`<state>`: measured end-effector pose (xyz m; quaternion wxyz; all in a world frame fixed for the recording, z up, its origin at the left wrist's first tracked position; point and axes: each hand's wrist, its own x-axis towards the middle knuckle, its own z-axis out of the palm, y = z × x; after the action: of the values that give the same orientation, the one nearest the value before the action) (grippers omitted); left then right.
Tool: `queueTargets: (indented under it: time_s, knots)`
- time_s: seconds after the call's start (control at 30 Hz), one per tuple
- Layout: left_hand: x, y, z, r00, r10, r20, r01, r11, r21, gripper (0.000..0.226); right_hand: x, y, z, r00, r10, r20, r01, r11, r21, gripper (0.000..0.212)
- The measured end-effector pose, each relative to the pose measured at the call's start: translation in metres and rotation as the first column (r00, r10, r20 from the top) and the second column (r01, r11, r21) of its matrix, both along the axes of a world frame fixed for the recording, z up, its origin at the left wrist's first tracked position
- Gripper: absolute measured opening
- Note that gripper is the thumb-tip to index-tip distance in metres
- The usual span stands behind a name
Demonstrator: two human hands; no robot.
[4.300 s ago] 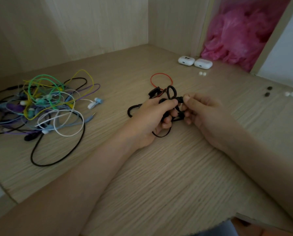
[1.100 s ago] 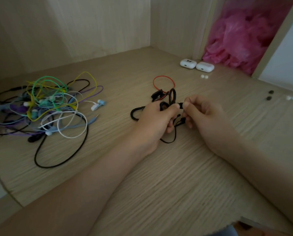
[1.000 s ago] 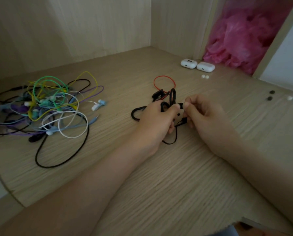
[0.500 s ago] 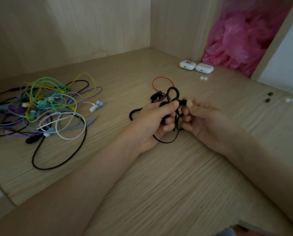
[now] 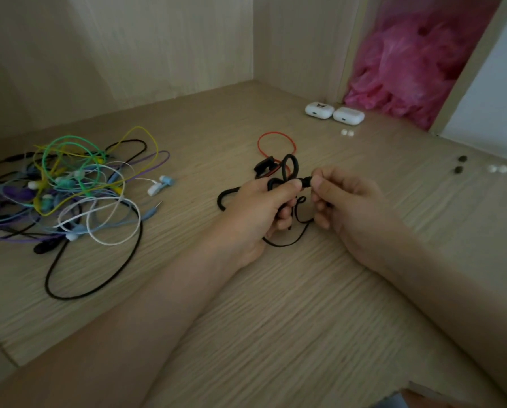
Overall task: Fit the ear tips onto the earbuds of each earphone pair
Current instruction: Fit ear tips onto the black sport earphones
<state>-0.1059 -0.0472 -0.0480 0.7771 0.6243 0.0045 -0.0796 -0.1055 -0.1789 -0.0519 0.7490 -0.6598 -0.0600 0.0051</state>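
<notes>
Far left, a tangle of coloured earphones (image 5: 70, 187) lies on the bench (image 5: 276, 304), well apart from your hands and not in play.

Your left hand (image 5: 255, 213) has its grip closed around the black earphone (image 5: 287, 172). Thumb and forefinger pinch the earbud end, the ear hooks loop up above the knuckles, and the cord hangs slack to the bench. Hold the earbud close behind its nozzle so it cannot roll when you push against it.

Where the two thumbs meet sits a small dark piece, apparently the ear tip (image 5: 306, 181). The light is dim and it is black on black, so I cannot confirm whether it is seated on the nozzle or only offered up to it.

Your right hand (image 5: 349, 201) pinches that piece between thumb and forefinger, with the other fingers curled under. In my judgement the step in hand is the pressing-on. Bring the tip square to the nozzle, push along its axis, and twist slightly until the collar passes the lip. A skewed push is likely to fold the soft skirt.

Relative to the grip, the earbud sits at your left fingertips and the tip at your right, the two touching.

Further right lie the spare tips. One white pair (image 5: 347, 132) sits just before two white cases (image 5: 334, 113). Two dark tips (image 5: 459, 164) and two more white tips (image 5: 497, 168) lie well apart from both hands.
</notes>
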Motion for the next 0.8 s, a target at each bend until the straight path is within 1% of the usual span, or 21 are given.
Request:
queueTargets:
  time_s: [0.1, 0.17, 0.27, 0.37, 0.43, 0.53, 0.67, 0.8]
  knots:
    - [-0.0001, -0.0001, -0.0022, 0.999, 0.026, 0.030, -0.027, 0.999, 0.035, 0.028, -0.0018, 0.0018, -0.0011, 0.999, -0.015, 0.039, 0.018, 0.998, -0.061, 0.014]
    - [-0.0001, 0.0000, -0.0043, 0.997, 0.029, 0.075, -0.036, 0.995, 0.095, 0.027, -0.0034, 0.0037, -0.0014, 0.998, -0.034, 0.061, 0.040, 0.993, -0.109, 0.015]
    - [0.0000, 0.0019, -0.0064, 0.984, 0.007, 0.178, -0.050, 0.969, 0.241, 0.020, -0.0036, 0.0058, -0.0021, 0.995, -0.065, 0.076, 0.075, 0.989, -0.131, 0.013]
    - [-0.0008, 0.0031, -0.0069, 0.966, -0.035, 0.257, -0.047, 0.951, 0.306, 0.012, -0.0022, 0.0053, -0.0030, 0.995, -0.072, 0.073, 0.082, 0.988, -0.131, 0.012]
    - [-0.0014, 0.0024, -0.0070, 0.963, -0.035, 0.268, -0.051, 0.950, 0.308, 0.010, -0.0023, 0.0051, -0.0028, 0.995, -0.060, 0.080, 0.070, 0.989, -0.130, 0.011]
    - [-0.0014, 0.0008, -0.0068, 0.973, -0.020, 0.232, -0.047, 0.958, 0.282, 0.011, -0.0040, 0.0059, -0.0013, 0.993, -0.046, 0.106, 0.060, 0.990, -0.129, 0.011]
    - [-0.0014, 0.0022, -0.0042, 0.981, -0.032, 0.191, -0.012, 0.975, 0.224, 0.024, -0.0047, 0.0058, 0.0006, 0.990, -0.050, 0.134, 0.059, 0.996, -0.064, 0.014]
    - [-0.0014, 0.0031, -0.0029, 0.985, -0.034, 0.172, 0.002, 0.983, 0.181, 0.023, -0.0041, 0.0057, 0.0015, 0.990, -0.041, 0.134, 0.045, 0.999, -0.022, 0.014]
